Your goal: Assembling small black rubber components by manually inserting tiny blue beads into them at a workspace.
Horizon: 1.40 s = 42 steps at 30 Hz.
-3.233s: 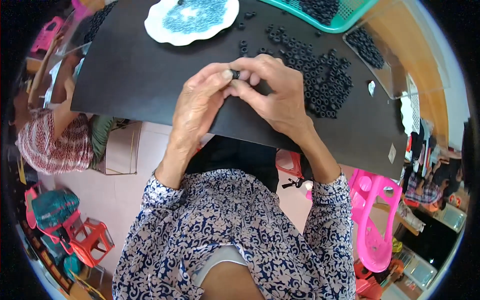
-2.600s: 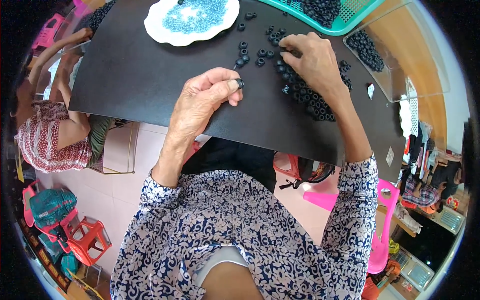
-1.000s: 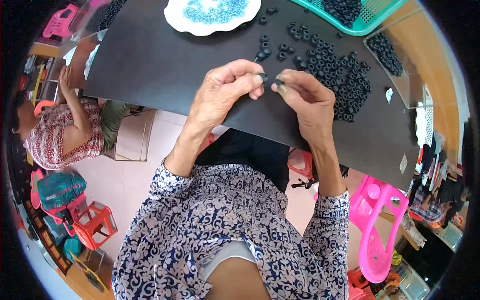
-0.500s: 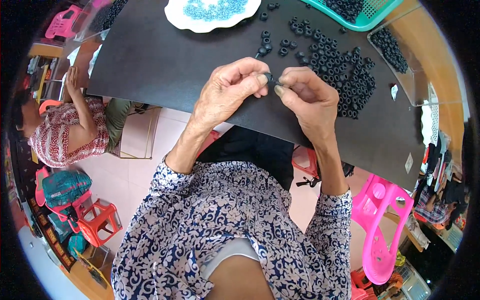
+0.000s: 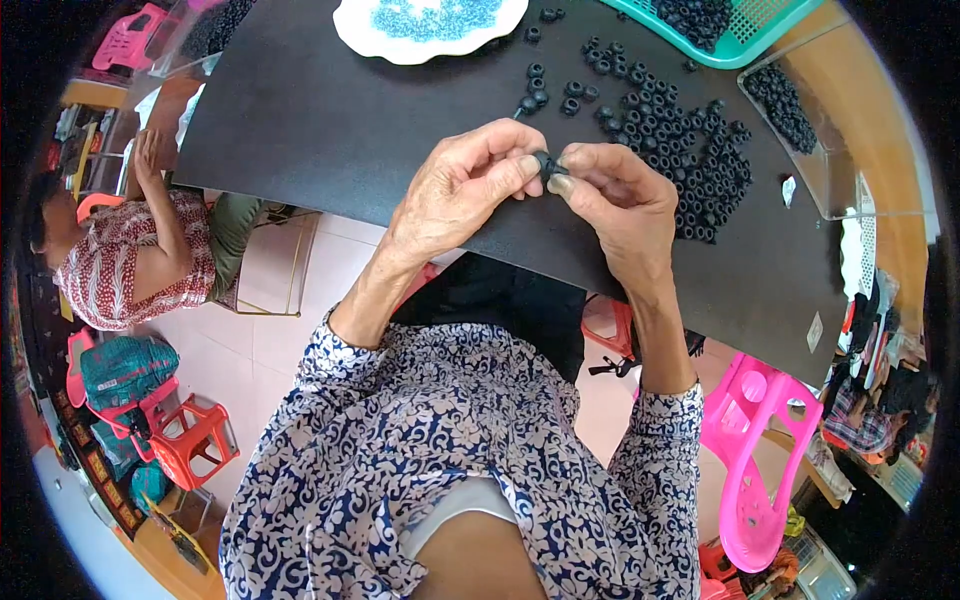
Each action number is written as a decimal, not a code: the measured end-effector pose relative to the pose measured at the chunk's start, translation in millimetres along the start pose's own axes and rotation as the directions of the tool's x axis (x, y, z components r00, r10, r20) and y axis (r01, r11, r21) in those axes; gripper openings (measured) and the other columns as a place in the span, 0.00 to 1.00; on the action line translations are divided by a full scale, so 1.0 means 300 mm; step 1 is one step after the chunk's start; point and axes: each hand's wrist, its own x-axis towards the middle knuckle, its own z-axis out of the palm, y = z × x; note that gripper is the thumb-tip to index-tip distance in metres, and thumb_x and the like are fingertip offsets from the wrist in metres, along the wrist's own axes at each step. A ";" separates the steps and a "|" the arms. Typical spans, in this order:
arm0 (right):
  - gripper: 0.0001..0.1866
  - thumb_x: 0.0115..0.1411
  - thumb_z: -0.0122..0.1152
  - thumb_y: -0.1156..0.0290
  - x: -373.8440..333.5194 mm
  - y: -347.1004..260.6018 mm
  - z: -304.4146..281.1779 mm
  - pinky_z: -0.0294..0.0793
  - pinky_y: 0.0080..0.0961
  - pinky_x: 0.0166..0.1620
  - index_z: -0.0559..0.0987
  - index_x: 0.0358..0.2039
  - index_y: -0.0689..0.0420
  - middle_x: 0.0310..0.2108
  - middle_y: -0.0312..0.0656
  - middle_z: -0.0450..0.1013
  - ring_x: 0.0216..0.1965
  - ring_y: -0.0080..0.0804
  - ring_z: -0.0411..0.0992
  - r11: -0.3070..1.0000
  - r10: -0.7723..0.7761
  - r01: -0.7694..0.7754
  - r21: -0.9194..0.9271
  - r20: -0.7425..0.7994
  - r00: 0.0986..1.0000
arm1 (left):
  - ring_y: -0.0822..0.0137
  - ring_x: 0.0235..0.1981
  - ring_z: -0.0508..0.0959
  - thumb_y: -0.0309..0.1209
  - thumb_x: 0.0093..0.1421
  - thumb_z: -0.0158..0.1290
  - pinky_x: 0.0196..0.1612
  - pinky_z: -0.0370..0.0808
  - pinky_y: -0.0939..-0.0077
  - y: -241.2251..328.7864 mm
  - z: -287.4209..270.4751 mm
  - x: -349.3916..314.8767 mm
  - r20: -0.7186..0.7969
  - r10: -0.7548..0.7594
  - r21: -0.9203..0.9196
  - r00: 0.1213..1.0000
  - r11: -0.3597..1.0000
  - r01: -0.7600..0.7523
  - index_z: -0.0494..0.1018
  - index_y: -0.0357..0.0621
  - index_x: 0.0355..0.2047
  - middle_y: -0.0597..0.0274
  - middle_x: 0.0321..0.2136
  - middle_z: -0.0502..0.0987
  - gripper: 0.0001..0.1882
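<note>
Since hands (image 5: pixel 457 188) (image 5: pixel 632 208) drew closer, black bead (image 5: pixel 542 161) between.

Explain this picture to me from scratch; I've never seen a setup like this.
No machine is at work, just a bare left hand and right hand. The view comes from a wide fisheye camera worn on the head, looking down, so straight edges bend. On the dark table lie small black rings, a white wavy-edged plate with blue specks, and a green basket. Both hands pinch a small black piece; whether a second is hidden there, I can't tell.
</note>
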 end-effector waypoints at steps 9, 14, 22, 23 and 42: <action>0.12 0.53 0.62 0.87 -0.003 0.002 0.002 0.75 0.16 0.44 0.78 0.39 0.65 0.35 0.38 0.77 0.38 0.22 0.76 1.000 -0.004 0.004 0.010 0.009 1.000 | 0.76 0.32 0.75 0.30 0.65 0.51 0.38 0.73 0.81 0.003 0.007 -0.005 -0.017 -0.006 0.047 1.000 0.999 0.007 0.73 0.35 0.42 0.65 0.29 0.76 0.10; 0.12 0.52 0.62 0.88 -0.006 0.003 0.001 0.75 0.17 0.44 0.78 0.38 0.67 0.38 0.39 0.76 0.38 0.23 0.75 0.998 -0.063 0.063 0.000 0.014 0.998 | 0.76 0.32 0.75 0.30 0.65 0.51 0.38 0.73 0.82 0.006 0.010 -0.006 -0.009 -0.001 -0.017 1.000 1.000 0.001 0.73 0.35 0.42 0.65 0.29 0.76 0.10; 0.11 0.52 0.64 0.87 -0.006 -0.006 0.011 0.75 0.16 0.41 0.78 0.37 0.66 0.35 0.38 0.77 0.36 0.22 0.75 0.998 -0.033 0.033 -0.051 -0.005 0.999 | 0.77 0.30 0.75 0.32 0.66 0.50 0.37 0.72 0.83 0.016 0.008 -0.005 0.027 0.008 -0.003 1.000 1.000 -0.008 0.72 0.36 0.42 0.66 0.27 0.76 0.11; 0.11 0.52 0.64 0.87 -0.005 -0.004 0.009 0.75 0.16 0.41 0.79 0.37 0.65 0.34 0.38 0.77 0.36 0.21 0.75 0.998 -0.038 0.038 -0.052 -0.007 0.999 | 0.77 0.30 0.75 0.32 0.66 0.49 0.37 0.72 0.83 0.017 0.007 -0.003 0.040 0.013 0.014 0.999 1.000 -0.014 0.72 0.36 0.41 0.66 0.27 0.76 0.11; 0.13 0.49 0.68 0.85 -0.003 -0.016 0.002 0.73 0.15 0.38 0.78 0.36 0.63 0.31 0.34 0.74 0.34 0.18 0.73 0.998 -0.010 0.019 -0.064 0.133 0.991 | 0.75 0.31 0.77 0.35 0.67 0.48 0.36 0.74 0.83 0.008 -0.008 -0.007 0.189 -0.088 -0.048 0.978 0.994 0.099 0.70 0.35 0.46 0.64 0.31 0.76 0.15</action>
